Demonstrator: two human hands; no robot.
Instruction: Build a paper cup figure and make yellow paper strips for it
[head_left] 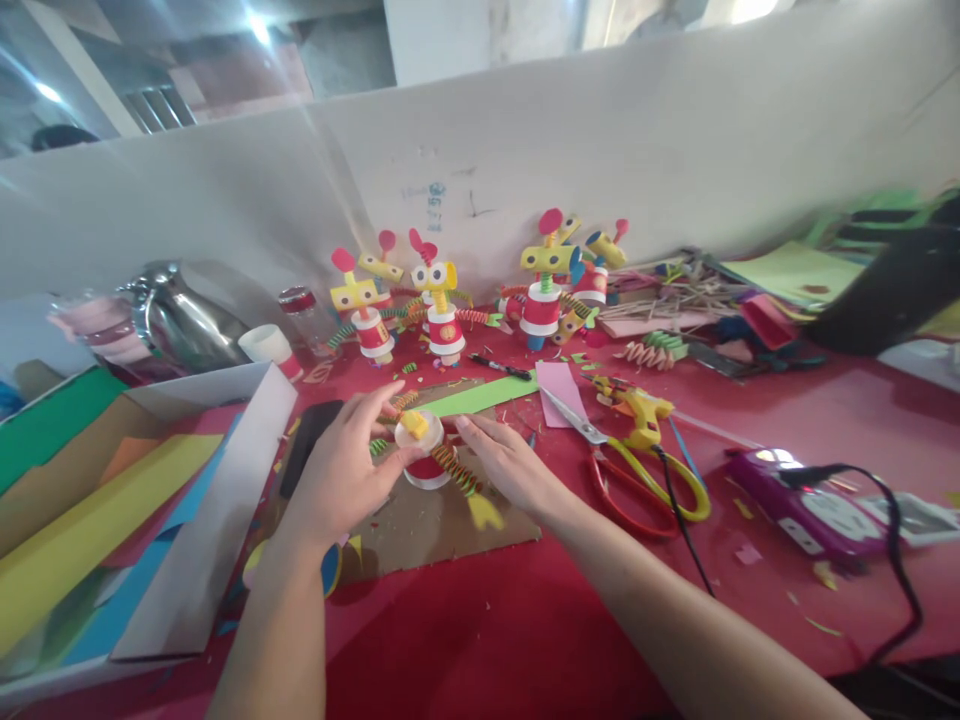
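A red and white paper cup body (427,470) stands on a brown cardboard sheet (465,530). On its top sits a small yellow folded paper piece (414,424). A coiled paper arm (454,466) hangs from its right side and ends in a yellow paper hand (485,512). My left hand (352,455) is closed around the cup's left side, with thumb and fingers at its upper rim. To the right of the cup, my right hand (506,455) has its fingers stretched out near the coiled arm, holding nothing that I can see.
Finished paper figures (442,325) stand along the wall. Red-handled scissors (592,435), a yellow glue gun (643,415) and a purple power strip (810,510) lie at right. An open box of coloured paper (187,570) is at left; a steel jug (180,320) stands behind.
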